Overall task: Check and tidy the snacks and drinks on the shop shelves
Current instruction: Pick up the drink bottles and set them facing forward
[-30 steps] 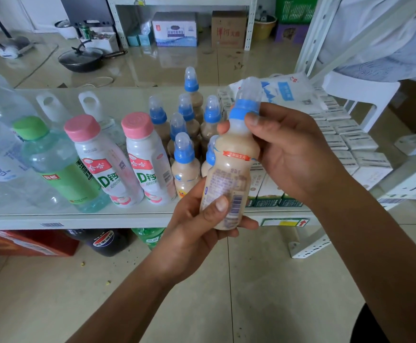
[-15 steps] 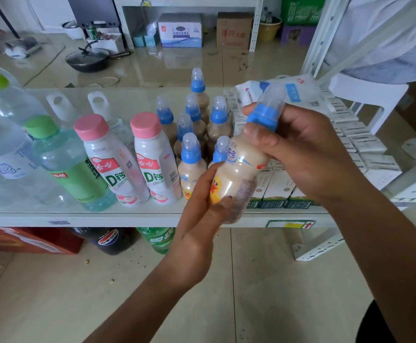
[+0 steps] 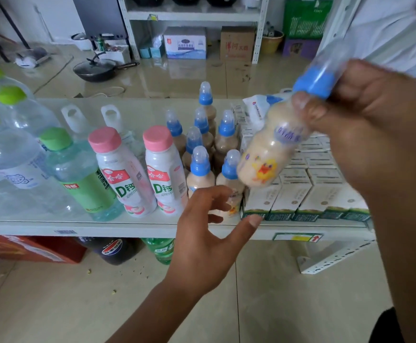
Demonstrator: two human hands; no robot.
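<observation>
- Blur smears the held bottle (image 3: 273, 154): its purple lettering cannot be read, and only a yellow duck print near the base is plain.
- Its clear dome above the blue cap is faint against the pale background at the upper right, and a thumb covers part of the neck.
- The right hand (image 3: 365, 134) grips this bottle at the neck and shoulder, thumb in front and fingers curled behind; its forearm runs out of frame at the right.
- The bottle hangs in the air above the front right of the shelf (image 3: 127, 230), over the white cartons (image 3: 288, 201), touching only that hand.
- Its long axis is tilted: cap up and to the right, base down and to the left, towards the standing blue-capped bottles (image 3: 199, 167).
- The left hand (image 3: 202, 233) is below the base and apart from it, holding nothing, with fingers spread and loosely bent before the shelf edge; it hides the lower parts of the two front blue-capped bottles.
- Upright on the shelf to the left are two pink-capped bottles (image 3: 118, 174), a green-capped bottle (image 3: 78, 179) and clear water bottles (image 3: 9, 144), the last cut off by the frame edge.
- Under the shelf, soda bottles (image 3: 114, 250) show only their lower halves.
</observation>
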